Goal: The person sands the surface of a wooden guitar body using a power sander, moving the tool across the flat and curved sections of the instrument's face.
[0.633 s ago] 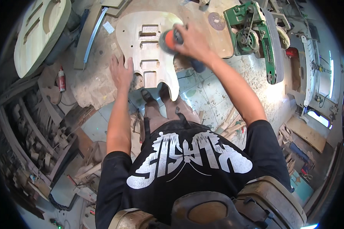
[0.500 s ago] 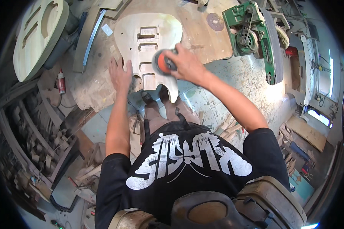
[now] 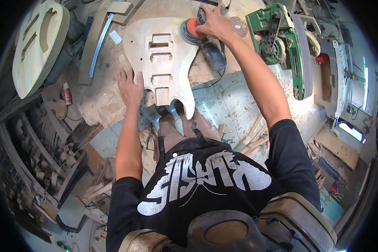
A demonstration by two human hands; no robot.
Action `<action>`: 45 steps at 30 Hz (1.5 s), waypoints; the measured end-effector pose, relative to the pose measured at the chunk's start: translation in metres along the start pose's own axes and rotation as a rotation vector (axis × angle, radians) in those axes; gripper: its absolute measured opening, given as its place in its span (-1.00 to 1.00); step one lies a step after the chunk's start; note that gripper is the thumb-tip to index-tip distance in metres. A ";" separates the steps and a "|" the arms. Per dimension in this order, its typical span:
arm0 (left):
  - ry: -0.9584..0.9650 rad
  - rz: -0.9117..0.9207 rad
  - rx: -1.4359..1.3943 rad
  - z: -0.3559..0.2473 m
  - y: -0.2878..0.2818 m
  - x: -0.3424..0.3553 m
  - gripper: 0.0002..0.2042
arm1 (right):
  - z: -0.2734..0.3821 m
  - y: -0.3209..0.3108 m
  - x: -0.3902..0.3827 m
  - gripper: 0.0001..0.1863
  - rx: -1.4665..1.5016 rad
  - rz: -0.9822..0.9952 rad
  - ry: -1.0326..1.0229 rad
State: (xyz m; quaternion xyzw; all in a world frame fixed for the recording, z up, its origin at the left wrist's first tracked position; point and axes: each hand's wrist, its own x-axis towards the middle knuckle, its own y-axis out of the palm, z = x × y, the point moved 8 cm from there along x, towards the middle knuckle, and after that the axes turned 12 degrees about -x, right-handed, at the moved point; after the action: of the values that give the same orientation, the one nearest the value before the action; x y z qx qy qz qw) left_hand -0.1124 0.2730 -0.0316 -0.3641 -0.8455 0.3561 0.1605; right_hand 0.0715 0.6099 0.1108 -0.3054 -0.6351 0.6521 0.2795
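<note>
A pale wooden guitar body (image 3: 140,35) with several routed cavities lies on the worktable (image 3: 92,101), its horns toward me. My right hand (image 3: 214,25) grips a random orbital sander (image 3: 193,29) with an orange top and black dust container, on the body's far right corner. The sander's dark cord runs down near the table edge. My left hand (image 3: 131,86) rests with fingers apart at the body's lower left edge, beside the cutaway.
Green belt sander (image 3: 269,42) at right; abrasive disc (image 3: 238,26) beside my right hand. Left: second guitar body (image 3: 42,50), metal rule (image 3: 97,50), red-and-white bottle (image 3: 67,94). Wood offcuts (image 3: 252,138) lie on the tiled floor (image 3: 235,101) beyond the table edge.
My right hand and the sander have moved up and right, from the body's lower middle to its far corner. My left hand remains at the left edge; the view has shifted slightly.
</note>
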 end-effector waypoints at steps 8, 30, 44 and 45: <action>-0.013 0.010 0.000 0.004 -0.001 -0.003 -0.43 | 0.065 -0.007 -0.084 -0.26 0.093 0.009 -0.266; 0.021 -0.033 0.002 0.001 -0.004 -0.006 -0.45 | 0.027 -0.005 -0.103 -0.25 0.092 0.147 -0.087; 0.004 -0.047 -0.006 -0.004 -0.008 -0.006 -0.49 | 0.041 -0.008 -0.140 -0.32 0.080 0.215 -0.182; -0.001 -0.040 -0.017 -0.005 -0.007 -0.005 -0.49 | 0.037 -0.006 -0.147 -0.32 0.070 0.223 -0.179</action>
State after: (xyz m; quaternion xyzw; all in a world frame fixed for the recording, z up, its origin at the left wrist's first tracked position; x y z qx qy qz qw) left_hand -0.1097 0.2682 -0.0229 -0.3480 -0.8558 0.3458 0.1641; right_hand 0.1399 0.4755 0.1233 -0.3049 -0.5966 0.7254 0.1580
